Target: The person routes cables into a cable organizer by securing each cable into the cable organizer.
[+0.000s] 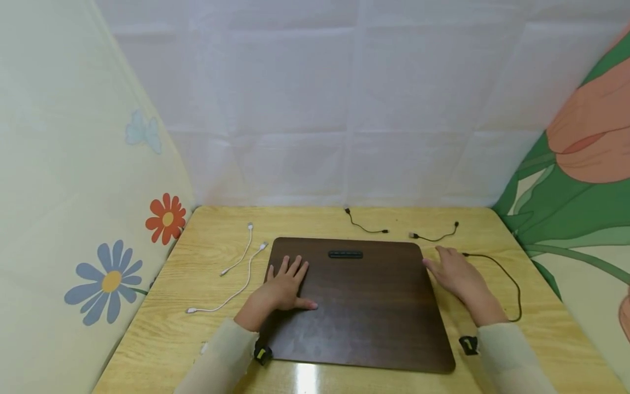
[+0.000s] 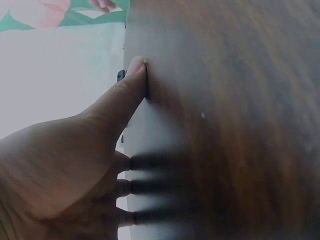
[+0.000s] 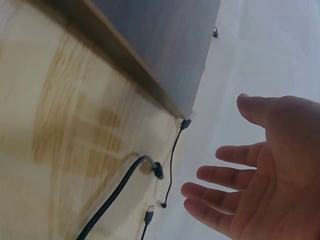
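Pale sleeves point(image 1: 216, 358) extend over the table point(image 1: 211, 230) from its near side. The left hand point(image 1: 285, 287) rests on the board point(image 1: 364, 317), towards its left edge, fingers spread. The right hand point(image 1: 458, 273) is at the far right corner, fingers apart, gripping nothing; whether its thumb touches the edge, I cannot tell. White cables point(image 1: 249, 268) lie left of the board, black cables point(image 1: 518, 290) behind and right. Probably this step is steadying the board; shifting it would call for a right-hand grip.

The wood-grain board point(image 2: 235, 120) blurs in the left-wrist view — the white item point(image 1: 204, 347) beside the left sleeve point(image 1: 219, 355) is unidentifiable.
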Motion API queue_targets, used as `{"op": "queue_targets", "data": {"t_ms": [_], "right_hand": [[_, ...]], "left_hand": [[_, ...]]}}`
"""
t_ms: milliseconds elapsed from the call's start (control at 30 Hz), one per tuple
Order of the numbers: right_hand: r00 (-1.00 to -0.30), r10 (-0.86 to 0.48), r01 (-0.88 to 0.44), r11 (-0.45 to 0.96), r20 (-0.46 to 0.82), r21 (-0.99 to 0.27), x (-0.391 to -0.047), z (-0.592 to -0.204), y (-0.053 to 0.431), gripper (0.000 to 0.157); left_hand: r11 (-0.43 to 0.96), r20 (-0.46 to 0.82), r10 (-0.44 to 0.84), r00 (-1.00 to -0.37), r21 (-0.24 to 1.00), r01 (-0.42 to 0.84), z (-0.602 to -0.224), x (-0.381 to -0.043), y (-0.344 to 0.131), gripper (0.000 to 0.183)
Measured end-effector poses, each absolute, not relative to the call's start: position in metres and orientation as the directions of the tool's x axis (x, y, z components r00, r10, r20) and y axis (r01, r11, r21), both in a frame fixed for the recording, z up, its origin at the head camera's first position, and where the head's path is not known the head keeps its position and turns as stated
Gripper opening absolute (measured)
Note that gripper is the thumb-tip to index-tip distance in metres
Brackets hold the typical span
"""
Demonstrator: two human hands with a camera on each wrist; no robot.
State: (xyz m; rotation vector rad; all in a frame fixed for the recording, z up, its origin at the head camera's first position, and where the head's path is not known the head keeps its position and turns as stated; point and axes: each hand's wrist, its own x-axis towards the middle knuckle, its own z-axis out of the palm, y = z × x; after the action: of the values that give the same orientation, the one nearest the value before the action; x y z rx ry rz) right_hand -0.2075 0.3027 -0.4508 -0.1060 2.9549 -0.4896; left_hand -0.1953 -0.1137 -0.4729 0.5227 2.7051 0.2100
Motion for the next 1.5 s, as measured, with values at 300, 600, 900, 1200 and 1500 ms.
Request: {"op": "queue_targets", "data": {"t_ms": [300,600,900,1200,1500], "right_hand": [[-0.982,-0.053,0.008,0.948,-0.183,-0.318,-0.208,-0.451,0.322,0.068],[-0.97,-0.016,0.054,0.959,-0.244,-0.278,-0.215,-0.45,0.334,0.067],[-0.948,0.007,0.092,0.964,-0.319,-0.251,-0.225,-0.451,0.335,0.045],[-0.925,0.031,0.14,0.954,-0.378,-0.265,-0.229,-0.457,0.334,0.041],[-0.917,0.054,0.171,0.948,-0.396,-0.268,-0.239,-0.462,0.336,0.038]], "left_hand": [[0.926,-0.332,0.377,-0.865,0.167,0.339,-0.474,-0.192,-0.112,0.106],[0.924,-0.327,0.38,-0.866,0.173,0.34,-0.473,-0.191,-0.11,0.104],[0.924,-0.323,0.379,-0.867,0.172,0.341,-0.474,-0.192,-0.111,0.105],[0.927,-0.336,0.374,-0.864,0.162,0.338,-0.475,-0.191,-0.11,0.105],[0.928,-0.331,0.373,-0.867,0.162,0.337,-0.473,-0.191,-0.11,0.105]]}}
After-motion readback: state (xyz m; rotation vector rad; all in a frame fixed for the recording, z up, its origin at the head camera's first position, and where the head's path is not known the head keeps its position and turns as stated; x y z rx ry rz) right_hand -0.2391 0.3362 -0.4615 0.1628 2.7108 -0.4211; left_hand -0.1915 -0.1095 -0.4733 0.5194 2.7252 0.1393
